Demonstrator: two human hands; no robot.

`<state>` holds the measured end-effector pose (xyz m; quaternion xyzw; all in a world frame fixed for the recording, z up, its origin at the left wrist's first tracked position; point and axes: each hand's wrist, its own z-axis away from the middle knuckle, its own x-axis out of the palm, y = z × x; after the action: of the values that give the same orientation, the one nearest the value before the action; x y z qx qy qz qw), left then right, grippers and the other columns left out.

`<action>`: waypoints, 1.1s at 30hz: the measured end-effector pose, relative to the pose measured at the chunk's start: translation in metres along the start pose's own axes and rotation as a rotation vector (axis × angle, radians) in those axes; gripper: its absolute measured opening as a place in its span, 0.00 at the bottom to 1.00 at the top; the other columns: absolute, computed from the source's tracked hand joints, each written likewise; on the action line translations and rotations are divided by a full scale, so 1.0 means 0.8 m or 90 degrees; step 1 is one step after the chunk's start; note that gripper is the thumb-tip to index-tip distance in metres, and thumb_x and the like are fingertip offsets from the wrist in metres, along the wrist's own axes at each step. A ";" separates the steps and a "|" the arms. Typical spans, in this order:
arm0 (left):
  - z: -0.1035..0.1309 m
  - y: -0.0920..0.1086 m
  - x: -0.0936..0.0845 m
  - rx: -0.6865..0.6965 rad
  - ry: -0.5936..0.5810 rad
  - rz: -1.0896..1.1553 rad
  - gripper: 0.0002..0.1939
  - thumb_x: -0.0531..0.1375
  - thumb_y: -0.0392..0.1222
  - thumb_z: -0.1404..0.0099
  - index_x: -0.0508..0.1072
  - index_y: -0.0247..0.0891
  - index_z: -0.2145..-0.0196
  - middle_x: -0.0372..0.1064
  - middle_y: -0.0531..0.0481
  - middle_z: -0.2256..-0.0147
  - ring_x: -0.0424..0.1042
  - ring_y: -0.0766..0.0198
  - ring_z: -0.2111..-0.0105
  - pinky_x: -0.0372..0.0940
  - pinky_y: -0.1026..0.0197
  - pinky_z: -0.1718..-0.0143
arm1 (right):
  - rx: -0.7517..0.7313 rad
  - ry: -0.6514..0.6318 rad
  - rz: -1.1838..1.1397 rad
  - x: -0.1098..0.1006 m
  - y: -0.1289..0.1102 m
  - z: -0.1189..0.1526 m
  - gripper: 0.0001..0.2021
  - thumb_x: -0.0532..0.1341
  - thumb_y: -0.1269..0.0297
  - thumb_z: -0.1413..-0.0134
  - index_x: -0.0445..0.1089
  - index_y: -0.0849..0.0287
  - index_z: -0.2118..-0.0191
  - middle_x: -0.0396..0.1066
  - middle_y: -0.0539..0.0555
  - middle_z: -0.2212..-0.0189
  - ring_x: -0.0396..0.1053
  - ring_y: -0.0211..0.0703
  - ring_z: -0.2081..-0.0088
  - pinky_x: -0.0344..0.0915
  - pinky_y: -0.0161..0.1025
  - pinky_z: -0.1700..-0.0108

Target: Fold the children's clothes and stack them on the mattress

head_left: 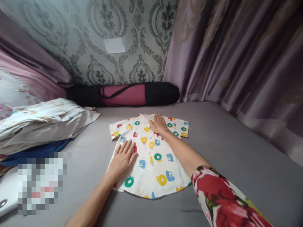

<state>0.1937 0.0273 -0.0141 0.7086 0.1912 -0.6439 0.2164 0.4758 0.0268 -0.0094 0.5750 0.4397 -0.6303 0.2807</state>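
Note:
A small white short-sleeved shirt (163, 170) with colourful letter-like prints lies spread flat, front side up, its buttons running down the middle. My left hand (124, 159) rests on the shirt's left side with fingers stretched out and lying on the cloth. Up near the collar, my right hand (158, 124) lies on the right chest area, fingers extended and pressed to the fabric. Part of the collar is hidden under that hand. Neither hand grips anything that I can see.
The shirt lies on a grey sheet (213, 132). Piled clothes (52, 116) sit at the left, with a blurred-out item (42, 186) in front of them. A black and maroon long bag (123, 94) lies against the patterned wall. Purple curtains (227, 47) hang on the right.

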 end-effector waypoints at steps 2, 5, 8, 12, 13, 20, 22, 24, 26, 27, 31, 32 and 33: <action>0.000 -0.002 0.003 0.004 0.009 0.003 0.31 0.40 0.58 0.29 0.58 0.41 0.35 0.50 0.45 0.34 0.47 0.52 0.33 0.46 0.45 0.35 | 0.000 -0.002 0.002 0.004 0.002 -0.006 0.36 0.36 0.49 0.34 0.44 0.76 0.33 0.40 0.67 0.31 0.35 0.54 0.31 0.33 0.50 0.33; 0.001 -0.002 0.005 0.009 0.027 0.006 0.30 0.40 0.57 0.28 0.57 0.43 0.35 0.50 0.47 0.34 0.48 0.53 0.33 0.46 0.45 0.35 | 0.000 -0.007 -0.018 0.000 0.005 -0.009 0.36 0.35 0.50 0.34 0.44 0.75 0.32 0.39 0.66 0.31 0.34 0.53 0.30 0.31 0.50 0.33; 0.002 -0.001 0.003 0.007 0.026 0.005 0.31 0.40 0.57 0.28 0.57 0.42 0.35 0.49 0.46 0.33 0.47 0.53 0.33 0.46 0.46 0.35 | 0.015 -0.049 -0.073 -0.012 0.005 -0.005 0.34 0.33 0.52 0.34 0.43 0.71 0.31 0.37 0.62 0.30 0.34 0.50 0.30 0.33 0.48 0.33; 0.001 0.000 0.001 0.003 0.012 -0.007 0.31 0.40 0.57 0.28 0.58 0.39 0.35 0.48 0.46 0.33 0.47 0.53 0.33 0.46 0.46 0.35 | 0.000 -0.061 -0.075 -0.017 -0.009 0.020 0.33 0.36 0.54 0.34 0.39 0.72 0.31 0.33 0.62 0.30 0.30 0.50 0.30 0.32 0.47 0.32; 0.001 0.001 0.001 0.003 0.013 -0.012 0.31 0.40 0.56 0.28 0.58 0.39 0.35 0.48 0.46 0.33 0.47 0.53 0.33 0.46 0.46 0.35 | -0.010 -0.059 -0.065 -0.014 -0.015 0.027 0.33 0.37 0.54 0.34 0.40 0.73 0.31 0.33 0.63 0.30 0.30 0.50 0.30 0.31 0.48 0.32; 0.000 0.000 0.002 -0.004 0.005 -0.032 0.30 0.41 0.54 0.28 0.57 0.39 0.35 0.48 0.47 0.33 0.46 0.53 0.33 0.44 0.47 0.34 | -0.010 -0.074 -0.050 -0.001 -0.035 0.041 0.34 0.38 0.52 0.34 0.40 0.72 0.31 0.34 0.61 0.30 0.30 0.49 0.30 0.26 0.50 0.33; 0.000 0.000 0.001 -0.006 0.000 -0.032 0.30 0.41 0.54 0.28 0.57 0.38 0.35 0.47 0.46 0.33 0.46 0.53 0.33 0.44 0.47 0.34 | -0.025 -0.088 -0.078 -0.006 -0.029 0.044 0.34 0.36 0.52 0.34 0.40 0.69 0.30 0.34 0.59 0.29 0.31 0.47 0.30 0.27 0.48 0.32; 0.000 0.000 0.000 -0.006 -0.001 -0.030 0.30 0.42 0.54 0.28 0.57 0.38 0.35 0.48 0.46 0.33 0.46 0.53 0.33 0.44 0.48 0.34 | -0.042 -0.092 -0.095 -0.012 -0.020 0.055 0.34 0.36 0.51 0.34 0.40 0.68 0.30 0.34 0.59 0.29 0.31 0.46 0.30 0.29 0.47 0.32; 0.000 0.000 -0.001 -0.007 -0.004 -0.030 0.30 0.41 0.54 0.28 0.57 0.38 0.35 0.48 0.46 0.33 0.46 0.54 0.33 0.44 0.48 0.34 | -0.056 -0.088 -0.086 -0.017 -0.011 0.077 0.34 0.38 0.50 0.34 0.40 0.69 0.30 0.34 0.60 0.30 0.30 0.47 0.30 0.28 0.47 0.32; 0.000 0.000 -0.001 -0.008 -0.008 -0.031 0.30 0.41 0.54 0.28 0.56 0.38 0.34 0.48 0.46 0.33 0.46 0.54 0.33 0.44 0.47 0.34 | -0.063 -0.085 -0.077 -0.019 -0.006 0.090 0.35 0.38 0.50 0.34 0.40 0.70 0.30 0.34 0.61 0.30 0.30 0.48 0.30 0.27 0.47 0.32; -0.001 0.000 -0.003 -0.017 -0.031 -0.039 0.31 0.40 0.54 0.28 0.55 0.37 0.34 0.46 0.46 0.33 0.44 0.53 0.32 0.43 0.47 0.34 | -0.097 -0.099 -0.068 -0.031 0.017 0.149 0.34 0.39 0.49 0.34 0.42 0.69 0.31 0.33 0.62 0.30 0.28 0.49 0.30 0.25 0.49 0.33; -0.002 0.000 -0.003 -0.018 -0.037 -0.040 0.31 0.40 0.53 0.28 0.54 0.37 0.34 0.45 0.46 0.33 0.44 0.53 0.32 0.42 0.47 0.34 | -0.107 -0.105 -0.070 -0.034 0.023 0.164 0.34 0.38 0.49 0.33 0.43 0.68 0.31 0.33 0.62 0.30 0.28 0.50 0.30 0.25 0.50 0.32; -0.002 0.001 -0.003 -0.019 -0.042 -0.041 0.31 0.40 0.53 0.28 0.54 0.37 0.33 0.45 0.46 0.32 0.43 0.53 0.32 0.42 0.47 0.34 | -0.116 -0.111 -0.072 -0.038 0.029 0.178 0.34 0.38 0.48 0.33 0.43 0.67 0.31 0.33 0.62 0.30 0.29 0.50 0.30 0.26 0.51 0.32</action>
<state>0.1950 0.0279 -0.0113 0.6770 0.2164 -0.6707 0.2121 0.4329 -0.1133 0.0081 0.4642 0.5010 -0.6502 0.3329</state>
